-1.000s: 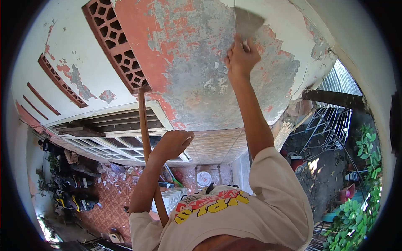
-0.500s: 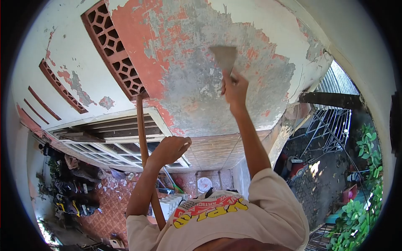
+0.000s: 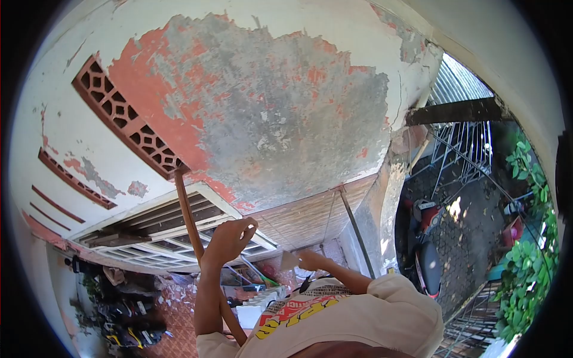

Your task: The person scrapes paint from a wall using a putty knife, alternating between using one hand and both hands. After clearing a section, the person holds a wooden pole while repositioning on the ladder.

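Observation:
My right hand [image 3: 313, 261] is low in front of my chest, fingers wrapped round the handle of a scraper [image 3: 289, 261]. The scraper's flat blade points left, away from the wall. My left hand [image 3: 231, 240] is raised with its fingers curled in, and I see nothing in them. My left forearm crosses a slanting wooden pole [image 3: 190, 218], whose top end meets the lower corner of the red vent block [image 3: 128, 116]. Ahead is the wall's scraped patch [image 3: 280, 119], grey with red streaks and ragged white paint round its edges.
Below the vent is a white-framed louvred window [image 3: 161, 221]. A dark pole [image 3: 357, 232] leans at the patch's lower right. Far below, paint flakes litter the red tiled floor [image 3: 179, 328]. A motorcycle [image 3: 427, 262] and green plants [image 3: 531, 286] are at the right.
My right hand has come down from the scraped patch to chest height with the scraper. The view has shifted right, showing the dark pole and more of the motorcycle. My left hand stays curled by the wooden pole.

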Tool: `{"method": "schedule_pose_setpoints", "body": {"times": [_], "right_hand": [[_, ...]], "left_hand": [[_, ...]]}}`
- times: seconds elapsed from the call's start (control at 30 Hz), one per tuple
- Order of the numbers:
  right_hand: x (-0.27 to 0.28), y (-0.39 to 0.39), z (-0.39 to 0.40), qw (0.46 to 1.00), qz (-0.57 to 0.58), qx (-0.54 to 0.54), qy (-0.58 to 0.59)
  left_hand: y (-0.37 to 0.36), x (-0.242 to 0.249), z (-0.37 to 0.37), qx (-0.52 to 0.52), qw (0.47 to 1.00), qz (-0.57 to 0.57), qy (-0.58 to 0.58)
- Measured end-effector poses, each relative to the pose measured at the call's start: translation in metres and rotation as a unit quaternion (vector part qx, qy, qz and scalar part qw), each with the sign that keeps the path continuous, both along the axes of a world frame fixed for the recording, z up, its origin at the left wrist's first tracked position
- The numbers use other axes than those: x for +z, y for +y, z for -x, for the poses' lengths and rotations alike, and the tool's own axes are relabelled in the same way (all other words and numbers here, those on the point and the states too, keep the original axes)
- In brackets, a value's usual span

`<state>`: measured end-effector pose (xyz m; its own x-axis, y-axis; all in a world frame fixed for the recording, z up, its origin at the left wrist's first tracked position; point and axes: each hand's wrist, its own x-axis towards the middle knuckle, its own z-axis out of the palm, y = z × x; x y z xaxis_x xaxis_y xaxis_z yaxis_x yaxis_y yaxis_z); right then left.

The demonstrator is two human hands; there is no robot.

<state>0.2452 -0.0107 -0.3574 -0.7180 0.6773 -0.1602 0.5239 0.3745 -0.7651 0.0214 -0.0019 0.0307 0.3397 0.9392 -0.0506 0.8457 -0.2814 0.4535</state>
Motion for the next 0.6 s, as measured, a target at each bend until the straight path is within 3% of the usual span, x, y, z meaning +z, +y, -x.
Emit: {"method": "schedule_pose_setpoints", "body": {"times": [0.1,0.13,0.23,0.27,0.3,0.37,0.5,0.6], "right_hand": [[0.030,-0.025,-0.021,0.992,0.088,-0.058,0.066],[0.021,-0.021,-0.023,0.991,0.043,-0.089,0.087],[0.009,-0.003,-0.025,0.970,-0.091,-0.179,0.138],[0.008,-0.001,-0.030,0.957,-0.012,-0.230,0.177],[0.047,0.003,-0.034,0.933,0.069,-0.280,0.216],[0.131,0.011,-0.041,0.916,0.112,-0.332,0.196],[0.193,0.021,-0.043,0.879,0.090,-0.354,0.307],[0.241,0.019,-0.040,0.848,0.169,-0.350,0.361]], "left_hand": [[0.000,0.001,0.000,-0.004,1.000,0.002,-0.002],[0.002,-0.008,0.003,-0.017,0.999,-0.045,-0.023],[0.001,-0.003,0.001,-0.010,0.999,-0.039,-0.020],[0.002,-0.005,0.001,-0.015,0.999,-0.042,-0.023],[0.003,-0.007,0.002,-0.020,0.999,-0.044,-0.025],[0.001,-0.007,0.002,-0.020,0.999,-0.029,-0.017],[0.002,0.000,0.001,-0.010,1.000,-0.003,0.001],[0.003,-0.003,0.002,-0.001,1.000,-0.005,0.008]]}}
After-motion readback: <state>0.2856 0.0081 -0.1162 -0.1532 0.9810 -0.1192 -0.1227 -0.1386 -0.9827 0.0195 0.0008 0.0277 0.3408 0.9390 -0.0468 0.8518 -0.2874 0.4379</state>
